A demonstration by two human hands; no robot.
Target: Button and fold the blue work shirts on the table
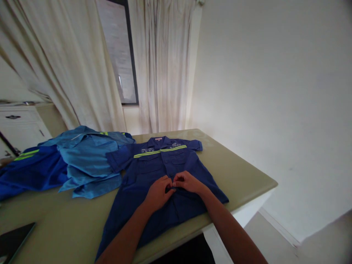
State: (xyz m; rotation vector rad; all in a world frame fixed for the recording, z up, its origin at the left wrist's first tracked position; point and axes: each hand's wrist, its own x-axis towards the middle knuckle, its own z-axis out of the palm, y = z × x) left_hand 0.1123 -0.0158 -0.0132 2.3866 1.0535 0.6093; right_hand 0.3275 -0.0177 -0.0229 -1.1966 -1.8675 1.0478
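A dark blue short-sleeved work shirt (pixel 148 174) lies front up on the table, its collar pointing away from me. Yellow-green reflective strips and pale lettering cross its chest. Both hands meet at the front placket, below the chest pockets. My left hand (pixel 159 192) pinches the placket fabric between thumb and fingers. From the other side, my right hand (pixel 187 182) pinches the same spot, fingertips against those of the left. Any button between the fingertips is hidden.
The olive-green table (pixel 220 157) has its right edge near a white wall. To the left are a heaped light blue shirt (pixel 88 157) and a bright blue garment (pixel 35 170). A dark flat object (pixel 15 238) rests at the lower left. Curtains (pixel 167 66) hang behind.
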